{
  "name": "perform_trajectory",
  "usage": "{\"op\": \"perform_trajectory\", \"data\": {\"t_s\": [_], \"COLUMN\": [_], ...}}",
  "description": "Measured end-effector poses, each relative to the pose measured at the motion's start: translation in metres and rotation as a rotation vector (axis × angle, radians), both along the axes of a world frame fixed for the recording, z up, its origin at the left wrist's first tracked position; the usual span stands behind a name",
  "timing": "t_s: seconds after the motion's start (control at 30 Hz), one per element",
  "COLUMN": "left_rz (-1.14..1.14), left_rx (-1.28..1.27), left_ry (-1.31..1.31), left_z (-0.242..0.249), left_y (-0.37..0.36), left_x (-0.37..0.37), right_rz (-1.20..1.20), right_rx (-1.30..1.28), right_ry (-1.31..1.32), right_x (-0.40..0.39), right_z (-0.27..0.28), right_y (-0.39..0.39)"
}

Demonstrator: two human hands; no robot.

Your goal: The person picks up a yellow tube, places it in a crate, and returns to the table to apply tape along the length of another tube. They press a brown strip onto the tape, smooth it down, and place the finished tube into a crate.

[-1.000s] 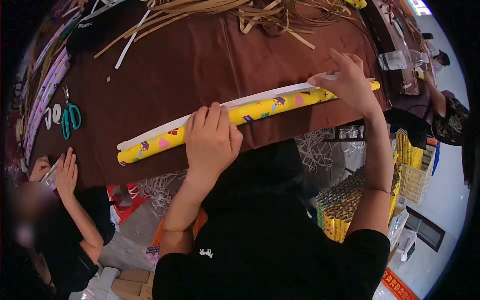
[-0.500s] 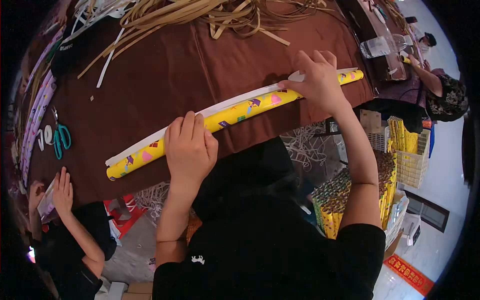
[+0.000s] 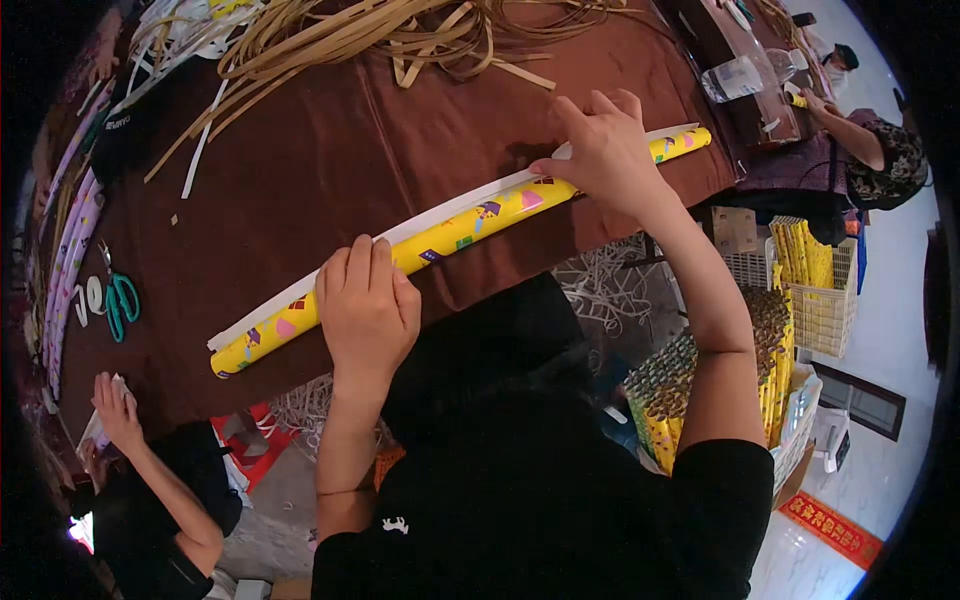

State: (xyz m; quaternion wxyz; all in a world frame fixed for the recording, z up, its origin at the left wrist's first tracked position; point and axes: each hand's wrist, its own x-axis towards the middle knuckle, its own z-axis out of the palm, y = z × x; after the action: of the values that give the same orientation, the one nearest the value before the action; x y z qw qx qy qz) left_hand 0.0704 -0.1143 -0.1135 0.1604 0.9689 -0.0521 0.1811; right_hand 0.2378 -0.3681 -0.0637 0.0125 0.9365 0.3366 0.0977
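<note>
A long roll of yellow patterned wrapping paper (image 3: 470, 228) lies at a slant along the near edge of the table, with a white strip showing along its far side. Across its left part, my left hand (image 3: 368, 312) is closed over the top, fingers together. My right hand (image 3: 608, 155) grips the roll's right part, its thumb pressed along the white edge and its fingers bent over the far side. Something small and white shows between that thumb and the fingers; I cannot make out what it is.
Tan flat strips (image 3: 340, 45) are heaped at the far side. Teal-handled scissors (image 3: 120, 300) lie left, near purple patterned rolls (image 3: 70, 270). A co-worker's hand (image 3: 117, 410) works at lower left. A plastic bottle (image 3: 735, 78) stands far right; bundled yellow rolls (image 3: 660, 430) stand below right.
The view has shifted slightly. Both my hands keep about the same places on the yellow roll. The co-worker's hands at lower left have changed position on a light purple roll.
</note>
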Motion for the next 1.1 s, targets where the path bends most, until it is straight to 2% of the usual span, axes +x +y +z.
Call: {"op": "perform_trajectory", "data": {"t_s": [0.07,0.27,0.33,0.43,0.53,0.73,0.87,0.93,1.0,1.1], "left_rz": [0.0,0.021,0.071,0.068,-0.044,-0.117,-0.153,-0.17,-0.208,-0.218], "left_rx": [0.003,0.004,0.112,0.132,-0.003,-0.178,-0.181,-0.183,-0.151,-0.128], "left_ry": [0.0,0.043,0.051,0.082,0.096,-0.076,-0.039,-0.032,0.016,-0.011], "left_z": [0.001,0.012,0.016,0.025,0.021,0.009,0.004,0.003,0.001,0.0], "left_y": [0.0,-0.007,-0.016,-0.036,-0.067,-0.125,-0.125,-0.124,-0.121,-0.121], "left_x": [0.0,0.005,0.009,0.019,0.04,0.074,0.074,0.074,0.075,0.076], "right_rz": [-0.062,-0.089,-0.086,-0.091,-0.091,-0.094,-0.013,-0.029,0.172,0.17], "right_rx": [-0.07,-0.142,-0.14,-0.131,-0.124,-0.129,-0.049,-0.025,0.221,0.21], "right_ry": [0.103,0.105,0.096,0.072,0.041,0.031,-0.047,0.011,0.2,0.231], "right_x": [0.001,0.0,-0.001,-0.002,-0.003,-0.004,-0.002,0.003,0.013,0.021], "right_z": [-0.001,0.005,0.006,0.004,0.003,0.002,-0.002,0.006,0.013,0.028], "right_y": [0.004,0.016,0.017,0.016,0.016,0.015,0.005,-0.007,-0.025,-0.053]}}
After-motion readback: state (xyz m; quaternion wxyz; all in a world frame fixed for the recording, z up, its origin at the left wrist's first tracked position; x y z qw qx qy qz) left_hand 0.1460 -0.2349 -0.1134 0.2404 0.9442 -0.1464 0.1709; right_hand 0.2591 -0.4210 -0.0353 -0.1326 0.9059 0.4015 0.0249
